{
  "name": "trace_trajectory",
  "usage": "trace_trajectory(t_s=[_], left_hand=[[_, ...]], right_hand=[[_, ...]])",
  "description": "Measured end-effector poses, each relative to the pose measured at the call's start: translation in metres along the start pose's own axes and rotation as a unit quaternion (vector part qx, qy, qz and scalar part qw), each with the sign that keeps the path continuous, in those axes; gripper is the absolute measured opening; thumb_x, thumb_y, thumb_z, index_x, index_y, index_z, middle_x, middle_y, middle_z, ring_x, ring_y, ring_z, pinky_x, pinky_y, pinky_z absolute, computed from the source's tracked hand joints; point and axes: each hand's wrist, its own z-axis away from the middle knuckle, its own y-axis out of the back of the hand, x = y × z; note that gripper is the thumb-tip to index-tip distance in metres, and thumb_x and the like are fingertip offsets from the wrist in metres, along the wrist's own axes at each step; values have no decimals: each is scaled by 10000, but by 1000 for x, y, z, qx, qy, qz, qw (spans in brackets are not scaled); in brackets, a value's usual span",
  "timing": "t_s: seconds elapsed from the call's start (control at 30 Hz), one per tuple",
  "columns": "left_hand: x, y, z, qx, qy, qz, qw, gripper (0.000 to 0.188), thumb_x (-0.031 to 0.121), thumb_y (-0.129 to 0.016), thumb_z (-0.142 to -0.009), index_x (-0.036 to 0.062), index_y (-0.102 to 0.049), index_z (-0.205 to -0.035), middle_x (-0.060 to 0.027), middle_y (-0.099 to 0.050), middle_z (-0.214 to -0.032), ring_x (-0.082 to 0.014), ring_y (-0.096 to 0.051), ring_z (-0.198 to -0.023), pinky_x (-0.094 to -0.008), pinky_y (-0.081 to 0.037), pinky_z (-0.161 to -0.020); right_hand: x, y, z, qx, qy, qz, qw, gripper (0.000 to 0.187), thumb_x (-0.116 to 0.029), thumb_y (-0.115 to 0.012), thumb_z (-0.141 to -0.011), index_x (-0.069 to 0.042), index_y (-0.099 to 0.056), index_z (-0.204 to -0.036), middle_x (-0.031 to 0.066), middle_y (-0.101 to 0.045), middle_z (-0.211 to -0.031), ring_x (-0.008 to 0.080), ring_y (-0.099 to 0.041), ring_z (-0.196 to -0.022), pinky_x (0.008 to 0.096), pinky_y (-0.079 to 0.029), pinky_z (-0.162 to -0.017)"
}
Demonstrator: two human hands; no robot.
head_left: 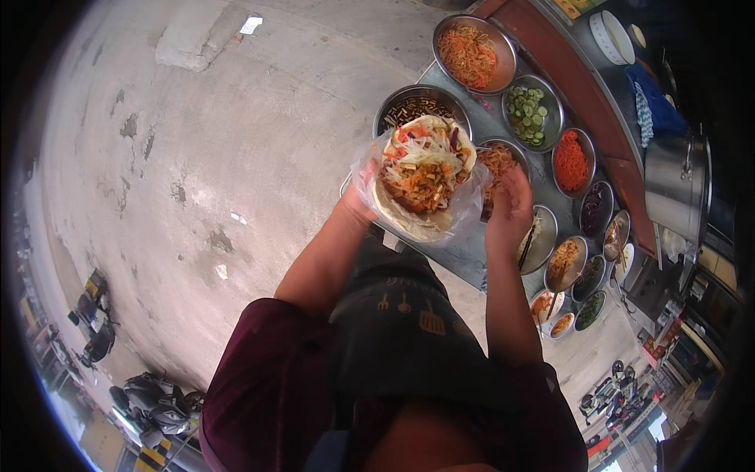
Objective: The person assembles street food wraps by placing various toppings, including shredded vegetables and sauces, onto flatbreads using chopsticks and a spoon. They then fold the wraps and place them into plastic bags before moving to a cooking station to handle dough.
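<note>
My left hand (362, 193) grips a clear plastic bag (470, 206) from the left side. Inside the bag lies an open round flatbread (407, 220), heaped with pale shredded vegetables, orange shreds and a chunky brown-orange filling (425, 182). On the other side, my right hand (513, 206) is closed at the bag's right edge, fingers curled and partly hidden. Just beyond it, and partly covered by it, is a steel bowl of orange-brown shreds (497, 157). A steel bowl of dark diced food (417, 104) sits behind the flatbread, its near part hidden.
On the metal table (464, 256) are bowls of noodle-like shreds (468, 57), cucumber slices (525, 110), shredded carrot (571, 161) and purple shreds (596, 206). Smaller bowls with spoons stand nearer on the right. A large steel pot (678, 185) is at far right; concrete floor (197, 157) spreads left.
</note>
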Motion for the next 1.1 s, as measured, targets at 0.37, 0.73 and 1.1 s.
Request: trace_trajectory(t_s=[0.37, 0.73, 1.1], left_hand=[[-124, -102, -21, -62, 185, -8, 981, 737, 448, -641, -869, 50, -383, -1432, -164, -471, -1420, -307, -506, -1270, -461, -430, -1070], [-376, -93, 92, -249, 279, -30, 927, 693, 272, -645, -891, 65, -332, -1474, -129, -421, -1476, -281, -449, -1329, -455, -321, -1140], [-601, -117, 102, -273, 451, -40, 849, 1003, 339, -827, -728, 9, -253, -1482, -179, -391, -1475, -332, -412, -1343, -507, -313, -1123]], right_hand=[[-106, 204, 62, -260, 186, 171, 932, 257, 87, -585, -745, -46, -681, -943, 116, -605, -914, 239, -540, -1128, 475, -348, -1095], [-23, 419, 258, -187, 42, -153, 969, 73, -11, -534, -866, -22, -514, -935, 102, -570, -948, 201, -565, -971, 394, -407, -971], [0, 622, 363, 79, 161, 79, 981, 272, 213, -486, -795, 11, -582, -950, 44, -506, -862, 98, -531, -739, 195, -434, -682]])
